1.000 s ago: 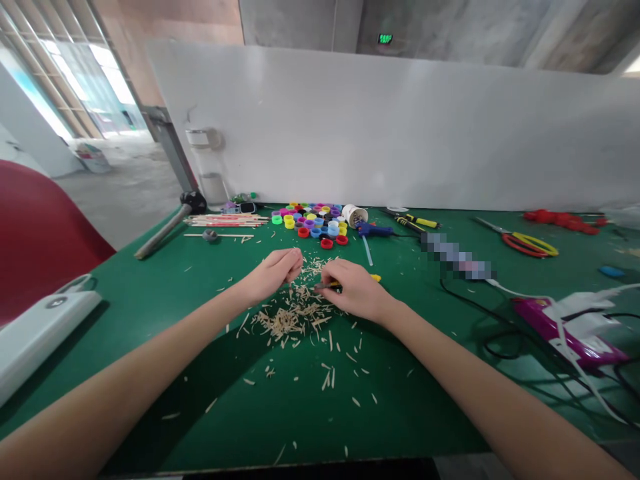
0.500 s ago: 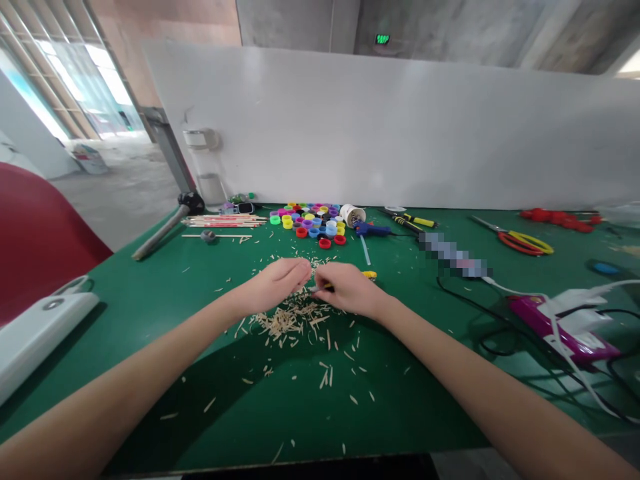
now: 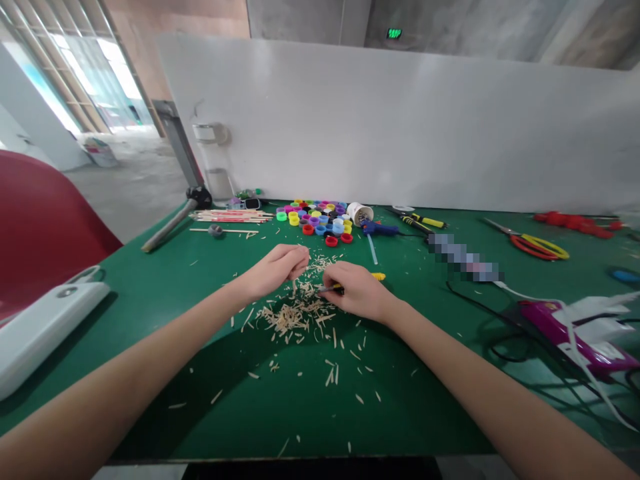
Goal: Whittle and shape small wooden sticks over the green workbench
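Note:
My right hand (image 3: 357, 291) is closed around a utility knife (image 3: 379, 276) with a yellow and black handle. Its blade end pokes out on the left, low over the wood shavings (image 3: 290, 317). Slightly farther off and to the left, my left hand (image 3: 280, 268) is closed, fingertips pinched together. A thin, pale wooden stick seems to point down from those fingers; most of it is hidden. The hands are apart, with the shavings heaped below and between them and scattered toward the near table edge.
Colored bottle caps (image 3: 320, 220), a tipped white cup (image 3: 360, 213) and a blue glue gun (image 3: 380, 228) lie behind my hands. Wooden sticks (image 3: 233, 217) are at the back left. Scissors (image 3: 540, 247), a purple power strip (image 3: 575, 333) and cables occupy the right. A whiteboard (image 3: 400, 127) stands behind.
My left hand has pulled away from the right and lifted slightly, its fingers now more curled. The gap between the hands is wider. The whole view has shifted a little.

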{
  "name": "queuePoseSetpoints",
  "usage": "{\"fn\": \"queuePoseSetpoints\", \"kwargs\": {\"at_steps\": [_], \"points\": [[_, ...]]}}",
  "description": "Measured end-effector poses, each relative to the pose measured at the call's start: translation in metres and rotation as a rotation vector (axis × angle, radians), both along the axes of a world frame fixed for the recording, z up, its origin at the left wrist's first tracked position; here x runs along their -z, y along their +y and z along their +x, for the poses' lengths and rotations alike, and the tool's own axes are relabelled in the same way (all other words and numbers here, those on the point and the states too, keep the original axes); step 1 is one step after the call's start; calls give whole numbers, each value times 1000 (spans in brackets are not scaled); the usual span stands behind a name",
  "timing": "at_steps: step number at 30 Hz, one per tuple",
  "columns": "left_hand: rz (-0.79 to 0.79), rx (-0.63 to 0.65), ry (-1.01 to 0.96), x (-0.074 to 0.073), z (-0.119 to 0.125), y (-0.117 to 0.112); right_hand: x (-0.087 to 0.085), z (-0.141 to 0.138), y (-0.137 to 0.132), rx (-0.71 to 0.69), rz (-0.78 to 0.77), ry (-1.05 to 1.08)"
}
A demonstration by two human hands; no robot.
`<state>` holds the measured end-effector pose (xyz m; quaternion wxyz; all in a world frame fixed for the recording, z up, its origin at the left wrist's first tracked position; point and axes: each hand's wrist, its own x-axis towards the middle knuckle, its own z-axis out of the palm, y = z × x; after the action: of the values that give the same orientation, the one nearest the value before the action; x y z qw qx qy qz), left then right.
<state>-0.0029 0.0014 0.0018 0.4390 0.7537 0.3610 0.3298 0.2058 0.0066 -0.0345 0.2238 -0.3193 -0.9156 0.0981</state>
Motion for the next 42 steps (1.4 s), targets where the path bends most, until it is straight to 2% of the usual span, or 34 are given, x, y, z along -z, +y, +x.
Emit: {"fn": "queuePoseSetpoints", "kwargs": {"at_steps": [6,17,31,38,42], "points": [[-15,73,103,2,-1,2,-5,-1,-5,1,15,81],[-70,158,38,5,-1,4,-7,-5,1,-26,-9,73],[-80,173,59,2,0,2,-7,-10,7,-2,-63,14],[-25,194,212,-1,2,-3,-3,-12,6,-5,-44,-60],[-6,104,194,2,0,-2,-2,-11,3,2,-2,-59]]}}
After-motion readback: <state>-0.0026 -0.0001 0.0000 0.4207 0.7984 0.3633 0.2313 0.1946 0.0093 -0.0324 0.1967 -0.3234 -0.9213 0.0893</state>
